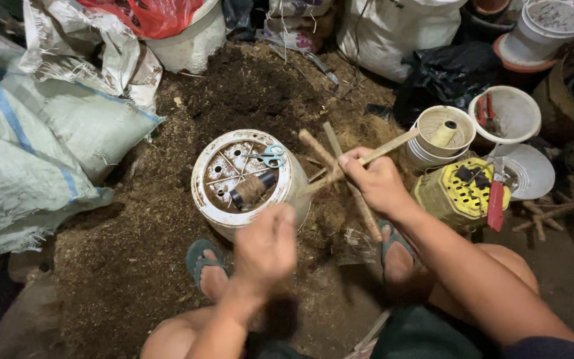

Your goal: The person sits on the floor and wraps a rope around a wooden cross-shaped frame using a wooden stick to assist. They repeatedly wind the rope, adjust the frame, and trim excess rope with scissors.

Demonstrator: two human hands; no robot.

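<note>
Left hand (265,249): nearest the camera, raised just in front of the upturned white pot (247,183); blurred, its grip pressed together, though whether it pinches anything cannot be told.
Right hand (375,181): just right of the upturned white pot; grip pinched on a bundle of crossed sticks (340,174), thumb laid across the joint.
Crossed sticks: pale, rough lengths touching one another at the grip; one points up and right, one reaches down toward the right foot, one slants toward the pot's rim.
Upturned white pot: stands bottom-up on a heap of brown soil (127,252), its ribbed base stained.
Spool of twine (252,189): lies on its side on the pot's base.
Scissors (270,157): blue-handled, on the pot's base, beyond the spool.
Feet in sandals (208,266): on the soil, in front of the pot and to either side of the left hand.
Yellow perforated crate (456,193): right of the pot, beyond the right hand; a red-handled tool (496,199) rests on its edge.
Stacked white pots (443,133): behind the crate, a pale roll standing inside.
Woven sacks (34,139): well left of the pot, white with blue stripes.
</note>
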